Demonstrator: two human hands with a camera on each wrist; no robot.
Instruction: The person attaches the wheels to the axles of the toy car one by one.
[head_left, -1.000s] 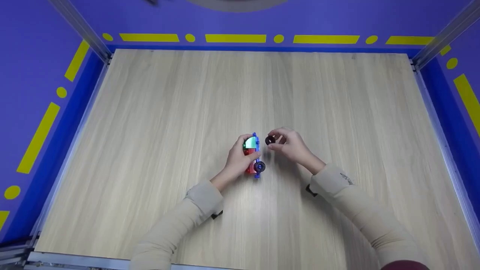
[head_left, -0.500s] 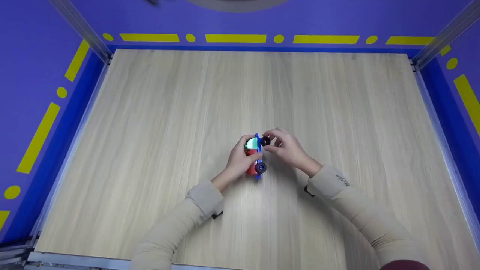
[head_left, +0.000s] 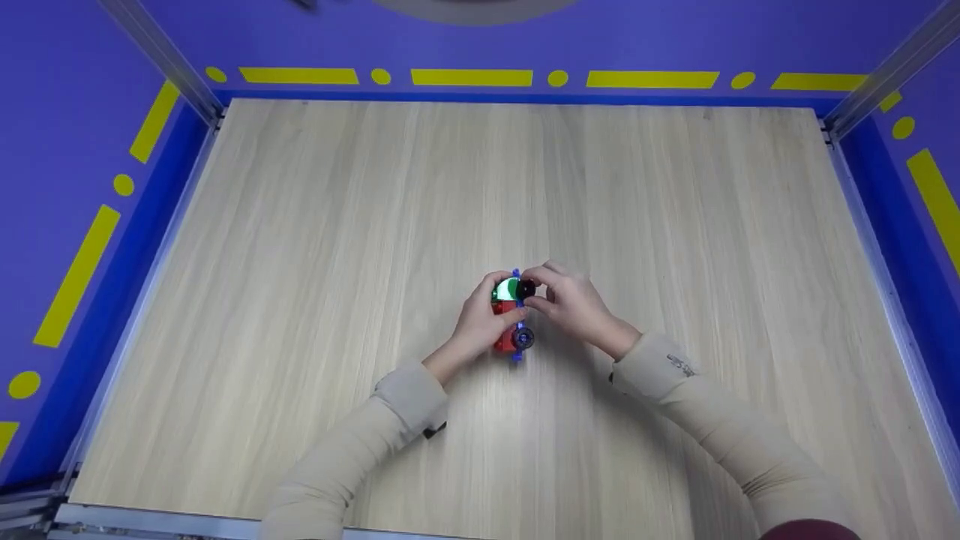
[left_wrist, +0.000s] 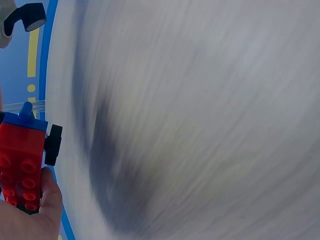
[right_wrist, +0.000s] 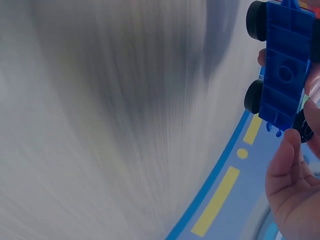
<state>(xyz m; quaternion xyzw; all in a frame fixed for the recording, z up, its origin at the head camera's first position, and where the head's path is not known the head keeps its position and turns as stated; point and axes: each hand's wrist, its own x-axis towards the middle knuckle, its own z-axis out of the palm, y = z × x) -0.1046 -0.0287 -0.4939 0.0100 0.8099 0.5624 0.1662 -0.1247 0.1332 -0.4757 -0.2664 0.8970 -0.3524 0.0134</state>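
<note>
My left hand (head_left: 478, 321) grips a toy car (head_left: 503, 341) built of red, green and blue blocks, held on its side above the table. Between the thumb and fingers of my right hand (head_left: 579, 303) is a black wheel (head_left: 526, 289), pinched against the car's side near the green block (head_left: 506, 289). The right wrist view shows the blue chassis (right_wrist: 285, 70) from below, with black wheels at its other corners and the pinched wheel (right_wrist: 302, 126) at the lower right. How firmly that wheel sits on its axle cannot be seen. Red studs (left_wrist: 21, 170) show in the left wrist view.
A wood-grain table (head_left: 337, 225) lies beneath both hands. Blue walls (head_left: 480, 45) with yellow dashes and dots stand behind it and at both sides. A metal rail (head_left: 172, 525) runs along the near left edge.
My right hand has moved left with the wheel, from apart from the car to against its side. The left hand and car have shifted slightly right and toward the near edge.
</note>
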